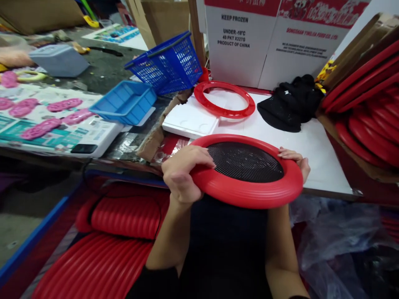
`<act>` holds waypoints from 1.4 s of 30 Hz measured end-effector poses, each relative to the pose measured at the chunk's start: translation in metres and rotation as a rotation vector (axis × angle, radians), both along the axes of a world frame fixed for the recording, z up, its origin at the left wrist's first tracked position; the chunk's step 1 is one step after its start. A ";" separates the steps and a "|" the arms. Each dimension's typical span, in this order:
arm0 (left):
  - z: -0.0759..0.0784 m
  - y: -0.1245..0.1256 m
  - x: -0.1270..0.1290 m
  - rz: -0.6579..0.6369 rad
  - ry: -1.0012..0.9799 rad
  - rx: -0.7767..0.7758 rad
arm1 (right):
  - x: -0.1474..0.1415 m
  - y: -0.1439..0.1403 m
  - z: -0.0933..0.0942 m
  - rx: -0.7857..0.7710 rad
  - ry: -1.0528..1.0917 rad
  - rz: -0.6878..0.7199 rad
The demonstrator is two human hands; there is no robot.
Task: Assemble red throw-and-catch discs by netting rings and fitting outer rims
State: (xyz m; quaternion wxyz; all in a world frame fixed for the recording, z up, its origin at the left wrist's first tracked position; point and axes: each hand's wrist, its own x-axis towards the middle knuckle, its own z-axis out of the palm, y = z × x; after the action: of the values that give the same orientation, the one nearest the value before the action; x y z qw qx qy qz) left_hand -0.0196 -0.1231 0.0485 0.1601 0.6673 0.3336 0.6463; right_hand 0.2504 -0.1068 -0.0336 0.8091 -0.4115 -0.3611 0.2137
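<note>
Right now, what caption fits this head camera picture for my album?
Both hands, left hand and right hand, grip a red ring with black mesh above a white table.

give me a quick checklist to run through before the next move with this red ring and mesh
1. Left hand grips the round red ribbed plastic ring at its left edge: ok.
2. Right hand holds the ring's right edge, fingers curled over the rim: ok.
3. Black round mesh disc fills the ring's opening with no visible gap: ok from above; underside cannot tell.
4. Ring held level: not ok, it tilts toward the camera.
5. White tabletop behind the ring has bare space: ok.
6. Empty red plastic ring lies flat further back, apart from the black cloth: ok.
</note>
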 end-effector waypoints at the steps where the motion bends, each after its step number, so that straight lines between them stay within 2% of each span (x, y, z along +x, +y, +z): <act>1: -0.001 -0.001 0.000 -0.002 0.001 0.003 | 0.000 -0.001 0.000 0.007 0.005 0.004; 5: -0.001 -0.002 -0.001 -0.001 -0.009 0.029 | -0.005 -0.007 0.005 0.004 -0.004 -0.019; 10: 0.004 -0.003 -0.002 0.012 -0.008 -0.023 | -0.011 -0.011 0.012 0.010 -0.016 -0.033; 18: 0.009 -0.007 -0.001 0.000 0.016 -0.013 | -0.008 -0.017 0.007 -0.010 0.004 0.004; 24: 0.023 -0.013 0.012 0.056 0.027 -0.030 | -0.007 -0.019 0.006 -0.040 -0.006 -0.017; 30: 0.040 -0.014 0.018 0.066 0.109 -0.029 | -0.016 -0.024 0.017 -0.072 0.001 -0.071; 36: 0.053 -0.016 0.023 0.038 0.161 -0.057 | -0.015 -0.022 0.017 -0.035 0.076 -0.026; 39: 0.049 -0.008 0.023 0.044 0.168 -0.008 | -0.008 -0.016 0.011 -0.071 0.129 -0.029; 42: 0.029 0.010 0.022 -0.050 0.154 0.084 | 0.004 -0.015 0.004 -0.217 0.256 0.087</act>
State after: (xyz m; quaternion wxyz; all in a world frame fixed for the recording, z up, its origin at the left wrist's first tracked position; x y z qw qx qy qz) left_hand 0.0020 -0.1129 0.0779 0.1222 0.7294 0.3008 0.6022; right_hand 0.2539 -0.1215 -0.0298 0.7892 -0.4498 -0.2473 0.3372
